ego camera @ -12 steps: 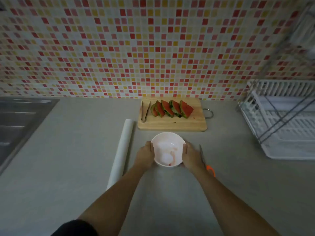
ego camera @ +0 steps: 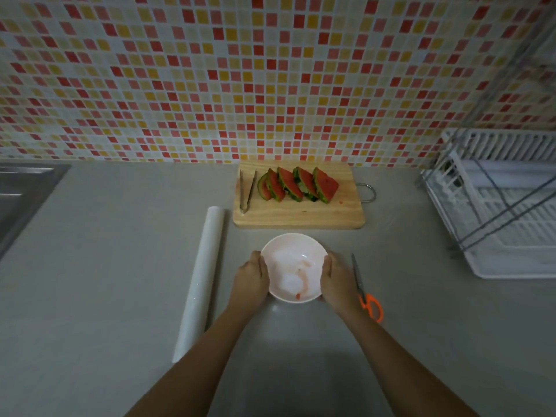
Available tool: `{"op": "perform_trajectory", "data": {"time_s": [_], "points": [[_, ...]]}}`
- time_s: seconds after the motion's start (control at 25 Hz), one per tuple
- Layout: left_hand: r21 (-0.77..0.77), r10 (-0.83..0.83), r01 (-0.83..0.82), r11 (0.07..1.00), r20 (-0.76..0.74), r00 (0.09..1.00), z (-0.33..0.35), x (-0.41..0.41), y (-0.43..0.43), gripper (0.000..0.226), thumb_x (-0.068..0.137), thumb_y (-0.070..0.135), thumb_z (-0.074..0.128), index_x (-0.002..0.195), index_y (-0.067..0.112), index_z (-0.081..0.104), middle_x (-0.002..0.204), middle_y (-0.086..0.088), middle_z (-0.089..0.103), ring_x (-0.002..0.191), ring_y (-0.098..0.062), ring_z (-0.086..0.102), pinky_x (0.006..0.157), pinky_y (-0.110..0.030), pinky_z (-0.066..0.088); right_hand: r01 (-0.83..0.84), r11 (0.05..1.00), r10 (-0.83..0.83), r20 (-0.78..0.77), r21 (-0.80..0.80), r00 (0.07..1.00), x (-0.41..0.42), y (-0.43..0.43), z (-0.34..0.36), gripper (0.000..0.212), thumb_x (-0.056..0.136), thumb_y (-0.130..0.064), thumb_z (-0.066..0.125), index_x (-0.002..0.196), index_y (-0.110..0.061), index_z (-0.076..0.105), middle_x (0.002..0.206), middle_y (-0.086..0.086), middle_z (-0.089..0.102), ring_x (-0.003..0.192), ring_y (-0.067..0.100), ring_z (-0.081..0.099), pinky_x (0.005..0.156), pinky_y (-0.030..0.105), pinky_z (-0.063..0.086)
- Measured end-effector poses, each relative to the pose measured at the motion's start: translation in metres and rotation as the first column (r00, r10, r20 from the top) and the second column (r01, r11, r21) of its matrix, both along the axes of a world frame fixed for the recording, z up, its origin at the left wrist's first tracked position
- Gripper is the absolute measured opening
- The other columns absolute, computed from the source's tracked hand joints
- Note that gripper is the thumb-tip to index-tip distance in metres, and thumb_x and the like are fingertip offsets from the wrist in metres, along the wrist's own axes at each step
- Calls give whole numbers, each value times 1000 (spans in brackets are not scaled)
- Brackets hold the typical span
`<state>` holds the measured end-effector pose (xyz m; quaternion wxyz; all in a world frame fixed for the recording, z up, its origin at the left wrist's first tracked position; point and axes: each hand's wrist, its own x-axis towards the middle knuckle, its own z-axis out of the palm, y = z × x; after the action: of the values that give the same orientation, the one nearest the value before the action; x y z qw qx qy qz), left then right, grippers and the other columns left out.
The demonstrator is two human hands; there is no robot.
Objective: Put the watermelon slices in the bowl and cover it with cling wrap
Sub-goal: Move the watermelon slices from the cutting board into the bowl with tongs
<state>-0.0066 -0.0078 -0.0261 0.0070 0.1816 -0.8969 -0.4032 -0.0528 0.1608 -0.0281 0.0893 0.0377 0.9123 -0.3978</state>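
The white slatted plastic dish rack (ego camera: 508, 212) and steel sink (ego camera: 24, 194) are cut off by the frame edges. On the rectangular wooden cutting board (ego camera: 301, 216) lie red, green-rinded watermelon slices (ego camera: 296, 184) overlapping in a row, beside metal tongs (ego camera: 247, 191). The white cling wrap roll (ego camera: 201, 281) lies left of the round white bowl (ego camera: 294, 267), which holds only pink juice smears. The left hand (ego camera: 251, 279) and right hand (ego camera: 335, 282) clasp its sides; their fingertips are hidden. Orange-handled scissors (ego camera: 365, 291) lie beside the right hand.

Dim light, mosaic tile wall (ego camera: 270, 79), grey countertop (ego camera: 105, 266), steel sink (ego camera: 24, 191), dish rack (ego camera: 505, 206)
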Motion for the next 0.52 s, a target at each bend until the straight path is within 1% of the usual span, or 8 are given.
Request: {"op": "perform_trajectory", "data": {"time_s": [0.04,0.12,0.2,0.24,0.28,0.36,0.44,0.52], "points": [[-1,0,0,1000,-8,1000,-1,-1,-1,29,102,19,31,108,0,52,97,-24,67,90,-40,62,71,-37,44,10,1000,-10,3,-17,1000,0,0,-2,38,101,-27,26,114,-7,56,100,18,64,94,35,60,71,32,46],[-9,-7,7,1000,-21,1000,-1,0,0,29,102,19,31,108,1,53,96,-23,67,88,-39,63,71,-37,45,12,999,-12,-3,-33,1000,0,1,-5,35,101,-26,28,108,-7,56,96,16,64,89,31,59,68,27,40],[-14,-12,11,1000,-25,1000,-1,1,-1,30,102,19,31,110,2,54,95,-21,68,87,-38,64,72,-37,48,5,999,-5,0,-44,1000,-1,2,-8,28,100,-25,28,98,-13,54,85,10,61,79,25,55,56,18,36],[-19,-14,13,1000,-21,1000,-1,0,-1,31,102,20,30,110,3,54,95,-21,68,86,-37,64,73,-38,50,0,998,1,9,-56,1000,-2,4,-9,24,100,-25,29,93,-18,50,77,4,56,72,23,53,47,12,36],[-24,-23,23,999,-14,1000,1,-2,-1,32,102,21,30,111,3,54,94,-20,69,86,-37,65,74,-39,52,-9,998,10,15,-67,1000,-3,6,-9,21,100,-25,29,90,-20,46,71,-1,51,67,20,51,43,8,37],[-37,-50,50,998,-11,999,4,-11,-1,33,102,23,29,112,4,54,91,-19,70,83,-36,66,74,-39,53,-8,998,7,-2,-61,1000,-13,9,-7,21,100,-26,29,88,-22,45,67,-6,47,62,16,49,39,8,35],[-43,-59,58,997,-23,998,7,-26,-1,35,103,25,28,112,5,54,88,-18,70,79,-33,65,70,-35,50,1,998,-3,-29,-58,1000,-27,11,-5,23,100,-27,29,87,-22,47,67,-7,49,58,10,49,37,8,33],[-39,-53,52,998,-22,998,8,-41,0,36,103,27,26,113,5,54,89,-16,69,78,-29,63,67,-29,45,-13,998,13,2,-63,1000,-41,10,-4,26,100,-32,27,93,-23,51,70,-5,53,60,9,55,36,9,37]]}}
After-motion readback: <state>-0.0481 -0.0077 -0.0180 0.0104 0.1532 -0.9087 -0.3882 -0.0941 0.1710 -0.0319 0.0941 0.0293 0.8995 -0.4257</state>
